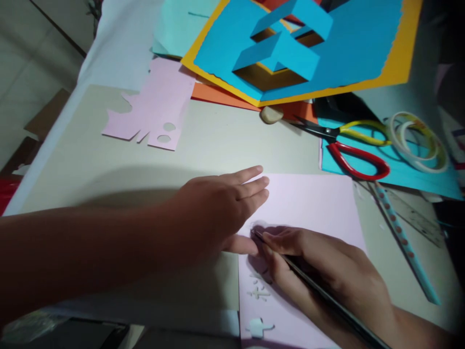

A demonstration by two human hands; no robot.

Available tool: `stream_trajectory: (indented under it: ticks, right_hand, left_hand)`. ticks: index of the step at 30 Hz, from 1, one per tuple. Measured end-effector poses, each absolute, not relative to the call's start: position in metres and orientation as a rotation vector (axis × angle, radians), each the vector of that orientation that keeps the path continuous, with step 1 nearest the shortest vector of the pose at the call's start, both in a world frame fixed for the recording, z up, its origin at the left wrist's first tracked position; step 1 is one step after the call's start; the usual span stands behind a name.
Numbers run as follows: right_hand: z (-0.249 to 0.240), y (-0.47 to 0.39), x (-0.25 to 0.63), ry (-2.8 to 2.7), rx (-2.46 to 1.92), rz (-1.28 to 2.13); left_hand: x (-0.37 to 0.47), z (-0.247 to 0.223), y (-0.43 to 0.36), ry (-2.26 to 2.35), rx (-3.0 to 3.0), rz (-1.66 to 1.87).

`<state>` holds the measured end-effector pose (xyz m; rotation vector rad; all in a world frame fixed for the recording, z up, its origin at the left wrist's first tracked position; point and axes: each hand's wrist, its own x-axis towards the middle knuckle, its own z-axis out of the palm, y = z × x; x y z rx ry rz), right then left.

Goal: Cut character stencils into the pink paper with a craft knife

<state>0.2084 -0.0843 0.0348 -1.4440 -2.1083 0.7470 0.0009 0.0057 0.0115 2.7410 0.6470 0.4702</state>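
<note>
A pale pink sheet [312,203] lies on the table, with several character-like shapes cut through its lower left part. My left hand [232,198] rests flat over the sheet's upper left edge, fingers stretched out and thumb apart. Held like a pen, a slim dark craft knife [319,291] sits in my right hand [327,261]. Its pointed metal tip touches or nearly touches the sheet, just beside my left thumb. Cut-outs [258,293] show below the tip. The lower right of the sheet is hidden by my right hand.
A blue and yellow pop-up card [225,48] stands at the back. Beyond my left hand lies a cut pink scrap [160,106]. Scissors [330,133], tape rolls [417,145], a light blue dotted pencil [407,242], a clear ruler [414,215] and a small stone-like piece [271,115] lie rightward.
</note>
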Motion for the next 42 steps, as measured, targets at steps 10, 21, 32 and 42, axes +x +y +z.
stream_trajectory:
  ticks: [10, 21, 32, 42]
  right_hand:
    - [0.029, -0.089, 0.211, -2.115, -1.368, 0.689]
    - [0.029, -0.081, 0.198, -1.962, -1.437, 0.872]
    - [0.029, -0.082, 0.217, -2.02, -1.337, 0.879]
    - [0.032, -0.079, 0.214, -1.997, -1.397, 0.94]
  left_hand:
    - [0.002, 0.016, 0.007, 0.683, 2.752, 0.471]
    - [0.002, 0.016, 0.006, 0.691, 2.768, 0.413]
    - [0.0, 0.019, 0.006, 0.687, 2.765, 0.335]
    - [0.001, 0.017, 0.005, 0.693, 2.79, 0.39]
